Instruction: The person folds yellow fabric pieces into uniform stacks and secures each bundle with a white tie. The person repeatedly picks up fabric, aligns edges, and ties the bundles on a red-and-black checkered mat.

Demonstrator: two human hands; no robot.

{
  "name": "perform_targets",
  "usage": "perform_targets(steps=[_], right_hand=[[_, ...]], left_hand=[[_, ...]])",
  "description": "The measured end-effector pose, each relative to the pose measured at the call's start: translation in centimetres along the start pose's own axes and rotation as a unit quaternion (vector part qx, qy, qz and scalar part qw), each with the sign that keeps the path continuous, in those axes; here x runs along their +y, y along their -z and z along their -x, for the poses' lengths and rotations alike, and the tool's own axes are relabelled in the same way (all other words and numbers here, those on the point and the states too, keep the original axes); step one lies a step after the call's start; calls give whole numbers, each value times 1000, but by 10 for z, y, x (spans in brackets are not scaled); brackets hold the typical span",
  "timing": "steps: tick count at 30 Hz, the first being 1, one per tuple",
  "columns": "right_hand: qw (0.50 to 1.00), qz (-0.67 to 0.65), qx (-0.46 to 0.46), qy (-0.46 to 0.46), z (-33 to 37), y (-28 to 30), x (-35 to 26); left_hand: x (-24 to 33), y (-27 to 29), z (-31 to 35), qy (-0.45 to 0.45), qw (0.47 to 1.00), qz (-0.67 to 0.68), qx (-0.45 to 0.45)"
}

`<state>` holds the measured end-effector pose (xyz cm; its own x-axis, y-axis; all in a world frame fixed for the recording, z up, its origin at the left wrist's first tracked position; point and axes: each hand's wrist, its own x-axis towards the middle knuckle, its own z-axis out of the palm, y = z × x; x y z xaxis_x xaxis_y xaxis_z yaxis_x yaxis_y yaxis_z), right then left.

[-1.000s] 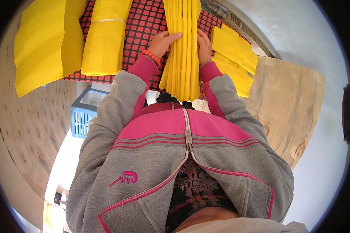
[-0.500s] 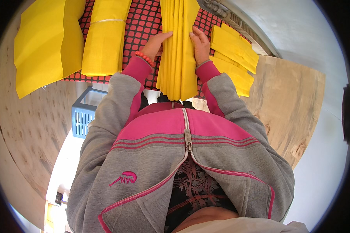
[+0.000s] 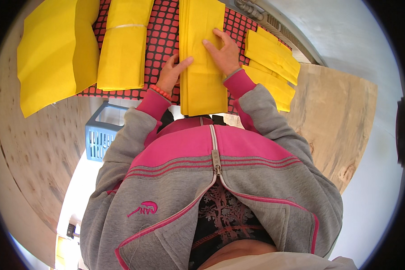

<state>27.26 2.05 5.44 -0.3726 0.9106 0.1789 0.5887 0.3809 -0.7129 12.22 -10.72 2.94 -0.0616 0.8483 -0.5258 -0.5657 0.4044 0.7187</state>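
In front of me lies a long stack of folded yellow cloth, its top layer flat and several folded edges showing along its left side. My left hand, with a red bead bracelet at the wrist, is at the stack's left edge. Its thumb rests over the top and its fingers are held apart beside the edge. Across the upper right of the stack lies my right hand, open, fingers spread on the cloth. The undersides of the hands are hidden.
Left on the red-and-black patterned cover are a banded yellow bundle and a large folded yellow piece. Smaller yellow folded pieces lie right, near a wooden board. A blue plastic basket stands below the table edge.
The stack's upright folds have been laid over to a flat top. My right hand has come onto the top from the right side; my left hand has shifted slightly lower and toward me.
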Motion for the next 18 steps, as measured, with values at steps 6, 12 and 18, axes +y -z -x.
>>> perform_targets(steps=[6,12,18], right_hand=[[978,-165,66,-110,-3,5,9],[829,-412,-14,-378,10,19,35],[746,-523,-29,-410,18,9,37]], left_hand=[[-12,3,-17,-80,995,-43,41],[-15,-2,-14,-94,994,-3,54],[-6,-4,-20,-103,994,-14,31]])
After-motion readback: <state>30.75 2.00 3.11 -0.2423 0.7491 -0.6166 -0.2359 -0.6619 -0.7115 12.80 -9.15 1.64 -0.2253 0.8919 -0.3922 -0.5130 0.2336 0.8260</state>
